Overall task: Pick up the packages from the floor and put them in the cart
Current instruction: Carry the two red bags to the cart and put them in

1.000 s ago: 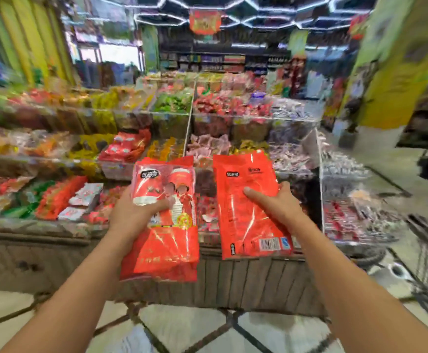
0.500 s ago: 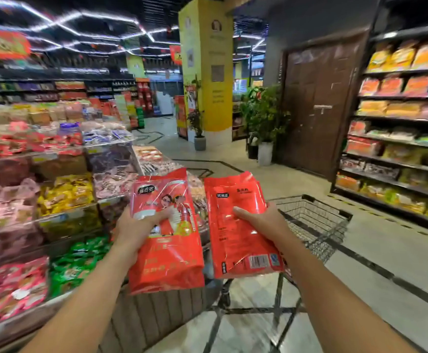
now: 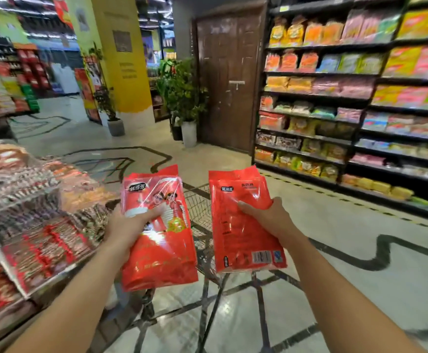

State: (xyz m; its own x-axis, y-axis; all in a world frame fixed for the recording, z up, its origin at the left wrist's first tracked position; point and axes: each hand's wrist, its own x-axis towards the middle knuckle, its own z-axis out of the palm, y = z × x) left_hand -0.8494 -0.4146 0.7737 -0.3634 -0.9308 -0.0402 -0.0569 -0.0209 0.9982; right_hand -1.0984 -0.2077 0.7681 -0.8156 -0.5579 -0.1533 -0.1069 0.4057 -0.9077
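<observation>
- Head view: the left hand [image 3: 128, 225] grips a red printed package [image 3: 159, 233] at its middle, thumb across the front, holding it upright over the wire cart [image 3: 199, 212].
- The right hand [image 3: 269, 220] clasps a second red package [image 3: 243, 225] from its right edge, barcode low on the side facing the camera.
- Both glossy packages sit side by side, apart, above the cart.

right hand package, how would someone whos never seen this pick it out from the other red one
Start at the wire shopping cart in mid-aisle; two red packages are held up in front of it. The one you want is in the right hand, nearer the snack shelves. Unlike the left hand package with its printed cartoon faces, the right hand package shows a plain red back with a barcode at the bottom.
</observation>
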